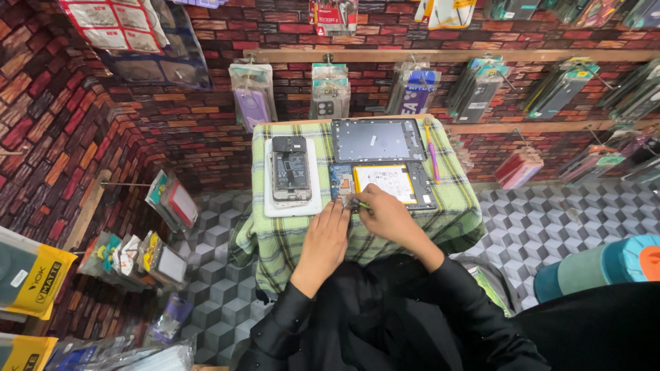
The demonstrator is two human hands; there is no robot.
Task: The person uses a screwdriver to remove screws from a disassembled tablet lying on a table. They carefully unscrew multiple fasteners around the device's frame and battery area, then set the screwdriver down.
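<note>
Bright, even light; wide-angle bending at edges, corners perhaps slightly soft.

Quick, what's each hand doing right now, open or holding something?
Left hand: open, fingers resting flat on the opened tablet.
Right hand: closed on a thin green-handled tool, tip at the tablet.

We reach both arms forward from the bottom of the view, sleeves black down to the wrists. Our left hand [325, 237] lies palm down, fingers straight and close together, their tips pointing away from us. Our right hand [386, 214] sits just beside it, angled inward toward the left fingertips, knuckles up, fingers curled into a pinch. The two hands nearly meet at their tips. Both wrists are bare past the cuffs.
</note>
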